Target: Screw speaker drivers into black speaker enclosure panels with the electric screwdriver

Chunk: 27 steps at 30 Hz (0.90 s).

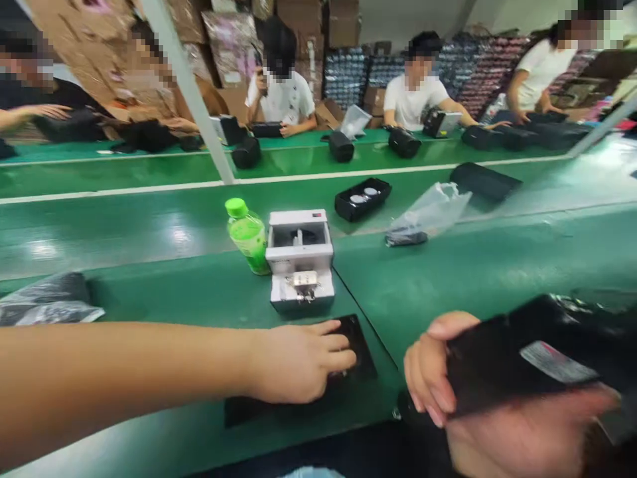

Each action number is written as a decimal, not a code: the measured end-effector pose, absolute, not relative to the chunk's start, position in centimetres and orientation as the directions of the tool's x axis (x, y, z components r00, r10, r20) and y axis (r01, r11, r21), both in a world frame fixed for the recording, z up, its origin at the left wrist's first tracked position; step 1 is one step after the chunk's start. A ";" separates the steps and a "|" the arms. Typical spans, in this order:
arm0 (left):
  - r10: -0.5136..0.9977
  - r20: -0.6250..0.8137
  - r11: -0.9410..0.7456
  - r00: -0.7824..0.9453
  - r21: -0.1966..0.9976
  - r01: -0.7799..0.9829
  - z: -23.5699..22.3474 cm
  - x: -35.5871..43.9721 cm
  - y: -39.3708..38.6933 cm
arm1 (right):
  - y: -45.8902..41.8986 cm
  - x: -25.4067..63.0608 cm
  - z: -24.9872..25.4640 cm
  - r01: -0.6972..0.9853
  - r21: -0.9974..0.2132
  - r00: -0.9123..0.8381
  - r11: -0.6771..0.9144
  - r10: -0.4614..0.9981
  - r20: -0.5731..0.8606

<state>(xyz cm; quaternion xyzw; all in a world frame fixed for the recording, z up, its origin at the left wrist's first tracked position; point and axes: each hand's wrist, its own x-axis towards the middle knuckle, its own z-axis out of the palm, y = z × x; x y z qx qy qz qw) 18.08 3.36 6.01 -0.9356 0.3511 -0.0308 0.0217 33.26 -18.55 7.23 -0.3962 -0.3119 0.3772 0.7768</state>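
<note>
The right hand is clamped round a black case, its fingers curled over the left end and its palm on the near side. The case is at the near right, raised in the hand; its right end is lost in dark blur, and the print on its silver sticker cannot be read. Its long axis runs left to right, the gripped end pointing left.

The left hand lies palm down on a flat black panel on the green table, hiding much of its middle. Whether those fingers pinch anything, I cannot tell, as their undersides are hidden. The panel's long axis seems to run from near left to far right. Just beyond it stands a white machine, with a green-capped bottle just beside it on the left.
</note>
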 end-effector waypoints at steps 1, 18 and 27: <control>-0.655 0.040 -0.756 0.755 -0.046 -0.653 6.0 18.0 3.4 | -18.4 33.1 7.7 -0.322 -0.855 0.527 0.407 0.827 0.195; -0.619 0.004 -0.776 0.785 0.146 -0.613 5.3 17.9 4.4 | -17.6 33.4 7.2 -0.277 -0.876 0.535 0.395 0.821 0.201; -0.565 0.068 -0.809 0.822 0.151 -0.568 5.7 17.0 4.5 | -17.3 32.8 9.6 -0.318 -0.846 0.636 0.429 0.758 0.146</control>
